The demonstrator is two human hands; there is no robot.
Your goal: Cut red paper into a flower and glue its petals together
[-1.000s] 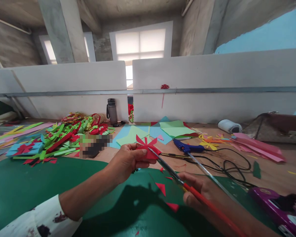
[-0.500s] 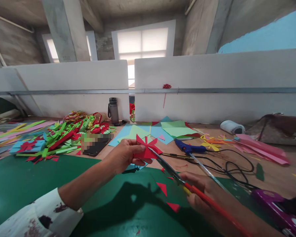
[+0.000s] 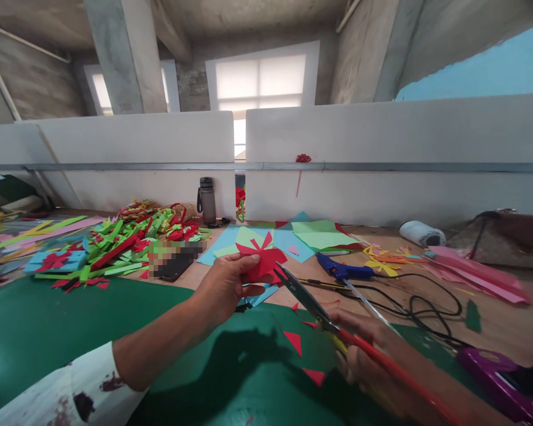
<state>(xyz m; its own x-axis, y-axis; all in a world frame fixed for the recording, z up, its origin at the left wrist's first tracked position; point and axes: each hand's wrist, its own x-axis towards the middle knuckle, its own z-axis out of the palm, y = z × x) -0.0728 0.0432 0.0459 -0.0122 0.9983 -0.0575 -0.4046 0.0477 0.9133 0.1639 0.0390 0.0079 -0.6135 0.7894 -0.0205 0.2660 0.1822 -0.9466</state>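
My left hand (image 3: 224, 284) pinches a red paper piece (image 3: 266, 263) with several narrow cut petals fanning from its upper edge. My right hand (image 3: 359, 349) is closed round the handles of a pair of scissors (image 3: 304, 296). The scissor blades are slightly parted, their tips close to the right edge of the red paper. Red paper scraps (image 3: 314, 376) lie on the green mat (image 3: 195, 367) below the scissors. Blue paper (image 3: 264, 294) shows just under my left hand.
A blue glue gun (image 3: 344, 269) with a black cord lies right of centre. Green and red strips (image 3: 124, 245), a phone (image 3: 177, 265) and a bottle (image 3: 206, 201) are at the left. A purple object (image 3: 493, 373) sits at the lower right.
The scissor blades have come away from the middle of the red paper to its right edge. The paper has turned in my left hand, its narrow petals now pointing up.
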